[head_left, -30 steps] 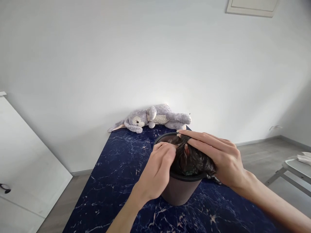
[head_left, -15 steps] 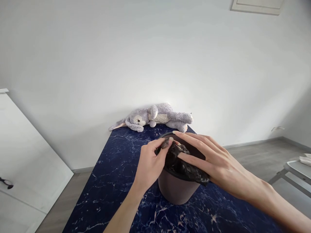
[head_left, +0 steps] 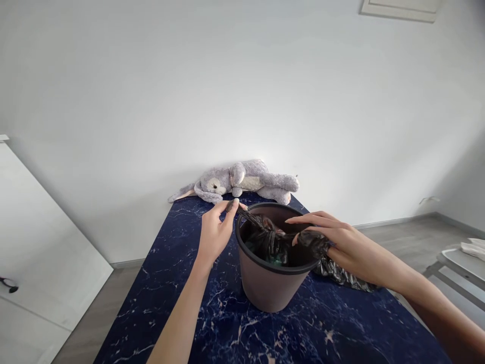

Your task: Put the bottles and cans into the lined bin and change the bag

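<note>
A brown trash bin (head_left: 265,288) with a dark rim stands on the blue marbled table (head_left: 182,253). Inside it sits a filled black trash bag (head_left: 271,245), its top twisted and drawn out to both sides. My left hand (head_left: 215,227) pinches one end of the bag between thumb and fingertips at the bin's left rim. At the right rim, my right hand (head_left: 333,235) is closed on the other gathered end. More black plastic (head_left: 343,273) lies on the table beneath my right hand.
A grey plush bunny (head_left: 242,182) lies on its side at the table's far end, against the white wall. A white cabinet (head_left: 45,253) stands at the left, and a grey folding stool or chair (head_left: 454,260) at the right.
My hands have moved apart, left hand leftward and right hand rightward, stretching the bag's ends out from the middle. More of the bin's inside shows, along with black plastic on the table.
</note>
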Motion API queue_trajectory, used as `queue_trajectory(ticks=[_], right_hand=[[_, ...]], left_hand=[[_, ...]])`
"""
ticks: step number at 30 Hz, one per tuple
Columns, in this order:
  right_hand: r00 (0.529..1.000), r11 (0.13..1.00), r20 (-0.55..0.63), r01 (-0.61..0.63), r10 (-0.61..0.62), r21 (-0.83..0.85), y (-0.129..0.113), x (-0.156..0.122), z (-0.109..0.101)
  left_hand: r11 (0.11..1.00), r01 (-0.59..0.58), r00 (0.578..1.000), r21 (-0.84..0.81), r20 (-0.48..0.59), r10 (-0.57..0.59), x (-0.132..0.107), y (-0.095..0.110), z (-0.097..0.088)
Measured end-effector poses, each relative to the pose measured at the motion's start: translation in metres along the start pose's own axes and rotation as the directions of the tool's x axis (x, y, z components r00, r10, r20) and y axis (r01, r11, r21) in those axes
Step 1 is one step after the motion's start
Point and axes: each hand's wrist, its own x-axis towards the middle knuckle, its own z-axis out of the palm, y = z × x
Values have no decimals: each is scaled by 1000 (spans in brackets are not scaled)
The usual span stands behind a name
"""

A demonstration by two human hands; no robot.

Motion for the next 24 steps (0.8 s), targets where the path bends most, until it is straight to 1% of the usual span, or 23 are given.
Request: queue_trajectory(ticks=[3, 6, 10, 13, 15, 17, 19, 21, 22, 24], right_hand=[[999, 998, 14, -40, 39, 48, -7, 17, 2], [999, 999, 35, -37, 36, 25, -17, 37, 7], [996, 999, 83, -10, 15, -53, -25, 61, 12], [998, 999, 58, -26, 28, -44, -23, 68, 11], [998, 998, -25, -55, 55, 12, -18, 66, 7], [984, 993, -161, -65, 80, 97, -12, 63, -2], [947, 985, -308, -45, 95, 164, -7, 61, -11], [900, 977, -423, -13, 104, 214, -4, 62, -18], [879, 970, -463, 4, 113, 244, -3, 64, -19], [851, 945, -504, 30, 146, 326, -3, 68, -19]], left_hand=[[999, -33, 999, -13, 28, 33, -6, 14, -4], [999, -46, 996, 10, 79, 45, -10, 24, -9], [998, -63, 988, 27, 143, 59, -11, 26, -15], [999, -31, 978, -21, 204, 35, -10, 22, -19], [998, -10, 971, -63, 238, 25, -9, 19, -22], [995, -10, 972, -98, 234, 33, -8, 16, -23], [993, -2, 979, -121, 202, 26, -8, 14, -23], [991, 30, 983, -131, 182, -6, -7, 11, -22], [991, 47, 982, -128, 188, -22, -6, 10, -21], [992, 79, 972, -94, 229, -56, -5, 7, -19]])
